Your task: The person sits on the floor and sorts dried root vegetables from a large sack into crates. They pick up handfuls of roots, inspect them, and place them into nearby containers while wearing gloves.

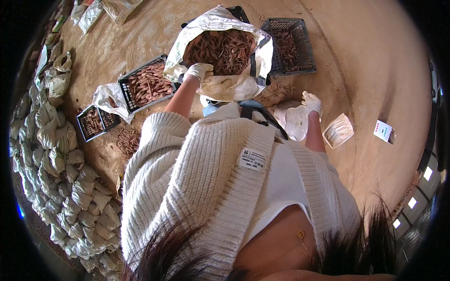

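A large white woven sack [225, 89] stands before me with its mouth wide, full of reddish-brown roots, likely small sweet potatoes [228, 52]. My left hand [199, 71], in a whitish glove, rests at the left front of the sack's mouth, fingers by the roots; whether it grips anything is unclear. My right hand [312, 103], also gloved, is off to the right of the sack, its fingers curled, above a pale, dirty bag or container [293, 119]. No object shows clearly in it.
Black plastic crates of roots stand left [147, 82] and right [307, 45] of the sack. Further left are a small white bag [114, 100] and a smaller crate [89, 123]. Many filled bags [75, 200] line the left side. A white ribbed tray [338, 130] lies right.
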`<state>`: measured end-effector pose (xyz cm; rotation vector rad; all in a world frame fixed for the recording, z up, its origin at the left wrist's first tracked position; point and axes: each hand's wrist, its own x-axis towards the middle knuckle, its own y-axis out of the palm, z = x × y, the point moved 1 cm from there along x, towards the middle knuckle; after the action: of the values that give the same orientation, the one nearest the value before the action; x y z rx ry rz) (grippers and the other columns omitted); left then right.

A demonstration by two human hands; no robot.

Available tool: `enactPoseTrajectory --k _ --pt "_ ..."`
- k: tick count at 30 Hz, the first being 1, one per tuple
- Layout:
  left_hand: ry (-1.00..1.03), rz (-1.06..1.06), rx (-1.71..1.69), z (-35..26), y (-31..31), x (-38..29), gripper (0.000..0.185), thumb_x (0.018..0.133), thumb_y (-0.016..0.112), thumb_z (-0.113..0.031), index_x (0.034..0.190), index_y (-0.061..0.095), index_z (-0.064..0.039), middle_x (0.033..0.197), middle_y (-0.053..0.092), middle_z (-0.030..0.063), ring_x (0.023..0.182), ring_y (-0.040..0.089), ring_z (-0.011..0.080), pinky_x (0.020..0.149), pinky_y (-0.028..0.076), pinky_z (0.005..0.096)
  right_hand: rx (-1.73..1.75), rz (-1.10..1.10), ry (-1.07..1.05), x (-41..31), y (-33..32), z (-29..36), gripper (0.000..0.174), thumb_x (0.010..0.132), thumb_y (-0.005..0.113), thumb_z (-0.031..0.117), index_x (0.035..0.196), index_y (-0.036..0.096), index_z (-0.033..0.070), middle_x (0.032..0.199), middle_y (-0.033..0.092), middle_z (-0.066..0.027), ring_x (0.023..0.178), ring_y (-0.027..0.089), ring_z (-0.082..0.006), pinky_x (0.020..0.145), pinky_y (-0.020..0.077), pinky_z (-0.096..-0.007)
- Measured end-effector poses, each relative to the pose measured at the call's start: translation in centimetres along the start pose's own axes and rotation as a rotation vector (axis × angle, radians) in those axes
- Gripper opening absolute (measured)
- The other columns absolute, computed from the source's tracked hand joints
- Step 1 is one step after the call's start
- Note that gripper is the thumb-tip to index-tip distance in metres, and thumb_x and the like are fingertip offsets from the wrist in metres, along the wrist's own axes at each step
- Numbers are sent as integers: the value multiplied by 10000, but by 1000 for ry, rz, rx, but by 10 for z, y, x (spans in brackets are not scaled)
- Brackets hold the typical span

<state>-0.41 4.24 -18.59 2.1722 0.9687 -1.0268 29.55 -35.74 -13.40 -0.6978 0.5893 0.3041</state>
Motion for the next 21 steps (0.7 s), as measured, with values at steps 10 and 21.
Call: enactPoseTrajectory --k 10,21 --pt "39 -175 1211 -4 0 78 460 801 623 -367 1186 580 -118 1196 584 93 1062 569 263 876 452 362 -147 -27 -206 -23 22 -4 302 799 696 341 766 653 44 665 597 27 621 516 -70 585 428 -232" --pt "39 143 2010 -21 3 86 432 799 619 -349 1165 599 -120 1242 558 46 1114 549 220 927 436 349 112 161 -275 -73 36 52 145 851 638 161 919 637 33 851 635 -4 726 556 -63 646 459 -222"
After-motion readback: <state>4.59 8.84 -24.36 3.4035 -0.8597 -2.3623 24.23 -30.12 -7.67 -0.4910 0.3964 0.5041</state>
